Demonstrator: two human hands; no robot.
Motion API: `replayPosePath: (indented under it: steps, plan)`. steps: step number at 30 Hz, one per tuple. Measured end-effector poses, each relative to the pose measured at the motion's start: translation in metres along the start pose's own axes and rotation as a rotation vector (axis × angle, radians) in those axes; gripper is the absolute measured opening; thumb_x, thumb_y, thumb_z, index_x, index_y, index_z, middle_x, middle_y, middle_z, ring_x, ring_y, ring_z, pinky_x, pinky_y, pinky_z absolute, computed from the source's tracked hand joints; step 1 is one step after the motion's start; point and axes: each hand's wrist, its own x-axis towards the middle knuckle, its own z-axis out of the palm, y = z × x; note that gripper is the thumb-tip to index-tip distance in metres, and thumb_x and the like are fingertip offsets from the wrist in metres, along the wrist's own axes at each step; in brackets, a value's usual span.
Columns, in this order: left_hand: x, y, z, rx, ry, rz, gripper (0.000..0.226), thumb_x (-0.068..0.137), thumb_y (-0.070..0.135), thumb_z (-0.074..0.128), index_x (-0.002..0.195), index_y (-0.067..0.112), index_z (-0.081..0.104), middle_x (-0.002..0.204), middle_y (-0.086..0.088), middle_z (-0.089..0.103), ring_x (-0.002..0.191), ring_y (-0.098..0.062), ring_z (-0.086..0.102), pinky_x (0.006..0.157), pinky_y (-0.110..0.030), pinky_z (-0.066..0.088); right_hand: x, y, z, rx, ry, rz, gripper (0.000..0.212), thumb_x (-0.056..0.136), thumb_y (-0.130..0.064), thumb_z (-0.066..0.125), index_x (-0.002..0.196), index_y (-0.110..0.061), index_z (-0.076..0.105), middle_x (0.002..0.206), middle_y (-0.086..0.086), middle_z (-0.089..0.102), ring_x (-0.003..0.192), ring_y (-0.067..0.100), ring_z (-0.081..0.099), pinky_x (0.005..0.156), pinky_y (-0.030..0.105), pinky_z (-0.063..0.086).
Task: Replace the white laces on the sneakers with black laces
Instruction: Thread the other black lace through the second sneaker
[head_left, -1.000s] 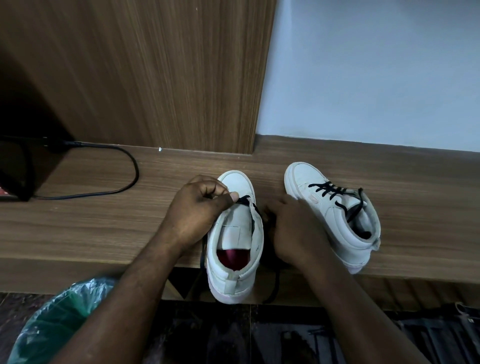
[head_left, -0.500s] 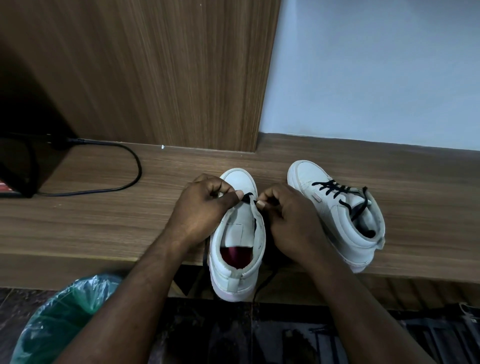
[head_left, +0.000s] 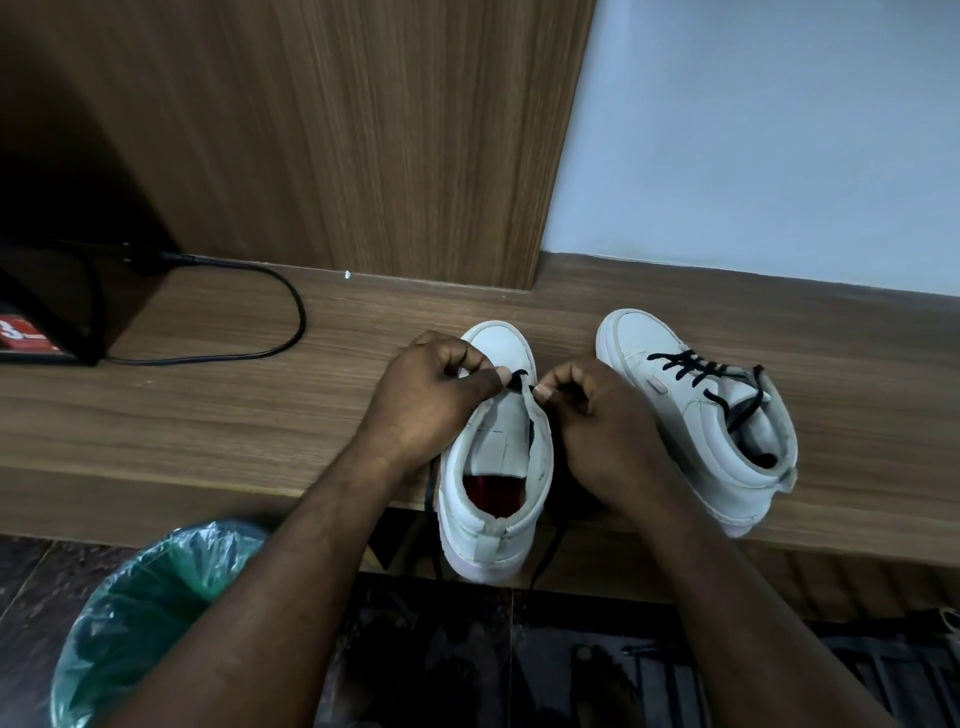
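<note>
Two white high-top sneakers stand on a wooden ledge (head_left: 260, 415). The left sneaker (head_left: 493, 467) has its heel over the ledge's front edge, and its red insole shows. A black lace (head_left: 517, 379) crosses its lowest eyelets, with both ends hanging down past the heel. My left hand (head_left: 431, 400) pinches the lace at the left eyelet row. My right hand (head_left: 597, 421) pinches the shoe's right eyelet edge close to the lace. The right sneaker (head_left: 696, 415) carries a black lace threaded up its front.
A black cable (head_left: 280, 332) loops across the ledge at the left, running from a dark box with a red label (head_left: 21, 332). A bin with a green plastic liner (head_left: 135, 613) stands on the dark floor below. A wooden panel and a pale wall rise behind.
My right hand has come up from beside the left sneaker to its eyelet edge, opposite my left hand. The left hand stays on the lace.
</note>
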Motion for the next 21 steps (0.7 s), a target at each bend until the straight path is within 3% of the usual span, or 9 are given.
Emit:
replayPosePath:
  steps: [3,6,9,12,14,17,21]
  plan:
    - [0.001,0.0,0.001,0.012,0.008,0.016,0.02,0.083,0.043,0.079,0.071,0.028,0.073,0.095,0.006,0.066,0.094,-0.01,0.065,0.086,-0.036,0.053,0.0,0.0,-0.003,-0.116,-0.023,-0.001,0.018,0.098,-0.022,0.061,0.081,-0.029,0.063,0.085,-0.012,0.066,0.078,0.004,0.059,0.07,0.029,0.047]
    - [0.001,-0.002,0.001,0.057,0.008,0.028,0.019,0.086,0.043,0.078,0.072,0.03,0.073,0.095,0.008,0.066,0.094,-0.007,0.064,0.087,-0.036,0.053,0.0,0.002,-0.008,-0.334,-0.137,0.017,0.018,0.099,-0.022,0.055,0.084,-0.023,0.064,0.089,-0.002,0.068,0.084,0.021,0.062,0.076,0.041,0.051]
    - [0.001,-0.003,-0.002,0.095,0.014,0.049,0.019,0.088,0.041,0.076,0.074,0.028,0.074,0.092,0.011,0.065,0.095,-0.003,0.061,0.086,-0.031,0.05,0.0,0.002,-0.011,-0.385,-0.156,0.039,0.019,0.1,-0.024,0.055,0.085,-0.023,0.066,0.087,-0.001,0.072,0.082,0.021,0.065,0.073,0.039,0.052]
    - [0.002,0.0,-0.002,0.104,0.023,0.054,0.019,0.088,0.039,0.076,0.074,0.026,0.074,0.089,0.011,0.065,0.092,-0.002,0.061,0.087,-0.032,0.052,0.003,0.004,-0.013,-0.257,-0.095,0.082,0.018,0.098,-0.021,0.058,0.084,-0.028,0.065,0.082,-0.012,0.07,0.073,-0.002,0.061,0.06,0.016,0.041]
    - [0.002,0.002,-0.001,0.098,0.015,0.047,0.017,0.089,0.036,0.076,0.075,0.025,0.074,0.088,0.013,0.067,0.092,-0.002,0.063,0.088,-0.036,0.054,0.004,0.005,-0.013,-0.111,-0.041,0.128,0.013,0.098,-0.028,0.062,0.087,-0.03,0.067,0.082,-0.016,0.07,0.072,-0.01,0.059,0.056,0.009,0.036]
    - [0.001,0.005,-0.004,0.071,0.024,0.006,0.01,0.089,0.029,0.074,0.08,0.026,0.074,0.092,0.01,0.07,0.091,-0.009,0.068,0.088,-0.042,0.057,0.003,0.003,-0.008,0.081,-0.034,0.133,0.009,0.097,-0.036,0.068,0.089,-0.033,0.07,0.085,-0.02,0.073,0.073,-0.007,0.063,0.062,0.014,0.043]
    - [-0.002,0.005,-0.011,0.05,0.065,-0.035,0.006,0.089,0.025,0.075,0.083,0.022,0.073,0.084,0.002,0.073,0.074,-0.008,0.067,0.074,-0.035,0.056,0.002,-0.003,-0.001,0.141,-0.032,0.117,0.009,0.094,-0.034,0.072,0.087,-0.029,0.072,0.084,-0.019,0.074,0.072,-0.005,0.066,0.067,0.02,0.045]
